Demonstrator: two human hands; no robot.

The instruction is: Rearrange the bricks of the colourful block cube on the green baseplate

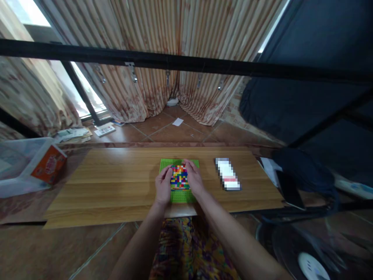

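Note:
A green baseplate [178, 196] lies on the low wooden table [116, 182], straight in front of me. A square block of small multicoloured bricks [178, 177] covers its middle. My left hand [163, 187] rests against the left side of the brick block, fingers curled onto its edge. On the block's right side lies my right hand [193, 177], its fingertips reaching the far top corner. Both hands touch the bricks; whether either pinches a single brick is too small to tell.
A blurred white rectangular object [228, 174] lies on the table to the right. An orange box [49, 164] sits in a clear plastic bin [17, 167] at left. A black bar [186, 62] crosses overhead. Dark bags and a phone [289, 188] are at right; curtains hang behind.

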